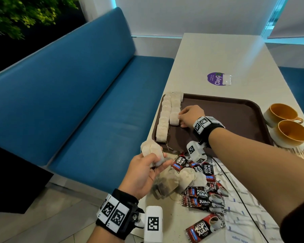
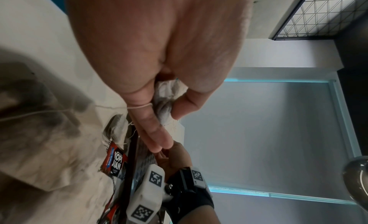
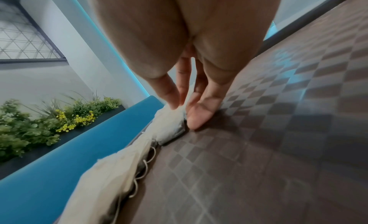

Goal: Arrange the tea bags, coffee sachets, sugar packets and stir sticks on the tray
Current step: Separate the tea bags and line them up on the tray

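Observation:
A brown tray (image 1: 226, 109) (image 3: 259, 148) lies on the white table. Two rows of tea bags (image 1: 165, 118) (image 3: 119, 164) line its left side. My right hand (image 1: 182, 117) (image 3: 183, 114) reaches over the tray; its straight fingertips touch the nearest tea bag (image 1: 174, 120) (image 3: 169, 128) of the inner row, thumb tip on the tray beside it. My left hand (image 1: 154, 162) (image 2: 165, 111) hovers by the tray's near left corner and grips a bunch of tea bags (image 1: 150, 149) (image 2: 166, 100). Loose tea bags (image 1: 179, 179), coffee sachets (image 1: 202, 197), sugar packets (image 1: 244, 216) and stir sticks (image 1: 302, 152) lie on the table.
Two orange-lined cups (image 1: 282, 114) (image 1: 292, 133) stand right of the tray. A small clear packet (image 1: 227, 79) lies on a purple sticker beyond it. A black cable (image 1: 235, 190) crosses the sugar packets. A blue bench (image 1: 77, 102) runs along the table's left edge.

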Tool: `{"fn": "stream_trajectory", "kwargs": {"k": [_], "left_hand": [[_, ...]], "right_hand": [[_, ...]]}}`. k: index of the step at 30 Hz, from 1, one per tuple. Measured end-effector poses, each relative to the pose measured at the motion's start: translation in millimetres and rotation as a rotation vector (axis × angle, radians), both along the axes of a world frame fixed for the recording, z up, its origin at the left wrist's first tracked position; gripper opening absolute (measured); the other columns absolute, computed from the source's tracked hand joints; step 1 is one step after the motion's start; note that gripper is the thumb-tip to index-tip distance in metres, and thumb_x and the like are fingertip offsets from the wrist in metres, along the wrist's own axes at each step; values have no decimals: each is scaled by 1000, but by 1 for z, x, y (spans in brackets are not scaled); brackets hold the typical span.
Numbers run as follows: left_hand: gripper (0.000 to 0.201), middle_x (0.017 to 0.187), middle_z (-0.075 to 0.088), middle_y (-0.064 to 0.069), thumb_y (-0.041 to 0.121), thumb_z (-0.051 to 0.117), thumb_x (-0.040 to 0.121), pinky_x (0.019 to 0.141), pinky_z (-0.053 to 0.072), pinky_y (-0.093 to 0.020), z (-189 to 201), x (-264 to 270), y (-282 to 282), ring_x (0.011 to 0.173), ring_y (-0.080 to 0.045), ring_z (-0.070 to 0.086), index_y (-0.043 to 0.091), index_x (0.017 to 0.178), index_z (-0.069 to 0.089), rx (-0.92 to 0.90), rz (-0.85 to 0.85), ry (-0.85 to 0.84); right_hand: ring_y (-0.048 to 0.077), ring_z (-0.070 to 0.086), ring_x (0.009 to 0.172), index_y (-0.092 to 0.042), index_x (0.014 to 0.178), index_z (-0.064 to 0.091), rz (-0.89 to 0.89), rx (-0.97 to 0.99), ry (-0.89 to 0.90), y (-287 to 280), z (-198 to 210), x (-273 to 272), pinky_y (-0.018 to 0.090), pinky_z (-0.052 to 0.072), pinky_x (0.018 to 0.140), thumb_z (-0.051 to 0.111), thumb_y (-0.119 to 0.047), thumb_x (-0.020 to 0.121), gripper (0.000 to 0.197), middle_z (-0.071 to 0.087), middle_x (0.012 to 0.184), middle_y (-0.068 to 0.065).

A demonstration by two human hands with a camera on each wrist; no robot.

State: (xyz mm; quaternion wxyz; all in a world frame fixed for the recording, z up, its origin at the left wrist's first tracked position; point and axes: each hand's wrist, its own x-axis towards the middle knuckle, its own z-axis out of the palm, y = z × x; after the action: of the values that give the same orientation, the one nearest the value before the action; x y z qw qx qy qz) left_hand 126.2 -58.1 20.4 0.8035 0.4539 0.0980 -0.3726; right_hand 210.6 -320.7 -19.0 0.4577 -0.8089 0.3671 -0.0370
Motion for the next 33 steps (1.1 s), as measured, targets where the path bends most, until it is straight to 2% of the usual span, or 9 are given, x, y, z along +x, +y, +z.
{"fn": "stream_trajectory", "kwargs": {"k": [4,8,13,15,17,21,25,28,33], "left_hand": [[26,106,61,-28,-14,43,96,82,63,-37,-1,0,-2,91,-40,73,-17,118,57,-1,7,15],[26,106,63,-28,-13,43,96,79,64,-36,-2,1,-2,92,-40,73,-17,119,56,-4,1,6],[25,103,66,-27,-14,43,96,73,64,-34,-2,4,0,88,-39,73,-17,113,60,5,10,0],[24,100,66,-27,-14,43,95,71,63,-33,-2,5,0,85,-37,73,-17,110,62,13,14,-9],[23,98,65,-27,-15,43,95,70,63,-33,-1,6,-1,82,-35,73,-17,107,62,18,17,-13],[22,97,64,-27,-16,44,94,69,63,-33,-1,9,-3,82,-35,72,-18,107,63,21,3,-18],[22,96,64,-26,-16,45,93,70,62,-33,-4,10,-6,86,-38,71,-18,107,63,38,-5,-22],[21,94,64,-26,-18,45,92,68,62,-33,-4,10,-6,87,-40,70,-19,103,63,39,-7,-22],[24,89,66,-25,-20,44,90,67,62,-33,-2,11,-2,82,-38,72,-16,92,68,46,-12,-35]], "right_hand": [[24,78,71,-15,85,72,59,46,47,-1,-4,3,41,64,80,65,-8,89,11,77,71,5],[29,77,86,-17,85,73,96,-58,63,-12,0,10,43,63,82,68,-6,83,12,77,82,7],[38,74,91,-4,109,63,192,-97,185,-23,11,17,49,62,84,59,-6,89,20,73,104,19],[38,73,91,-1,110,66,258,-141,221,-24,11,22,46,64,78,60,-8,86,26,72,104,19],[34,71,91,-7,112,71,305,-177,234,-24,8,25,38,62,71,59,-11,86,29,72,104,15],[29,68,89,-7,108,74,328,-226,235,-22,-2,29,36,59,77,58,-12,84,29,73,104,12],[25,66,80,-6,98,74,242,-247,233,-28,-7,37,27,50,62,60,-19,88,21,73,94,10],[25,69,82,-10,105,71,230,-237,234,-33,-4,46,31,57,62,63,-28,88,26,72,100,9],[28,67,89,-8,121,61,251,-240,254,-35,0,55,29,50,56,58,-24,87,38,67,113,12]]}}
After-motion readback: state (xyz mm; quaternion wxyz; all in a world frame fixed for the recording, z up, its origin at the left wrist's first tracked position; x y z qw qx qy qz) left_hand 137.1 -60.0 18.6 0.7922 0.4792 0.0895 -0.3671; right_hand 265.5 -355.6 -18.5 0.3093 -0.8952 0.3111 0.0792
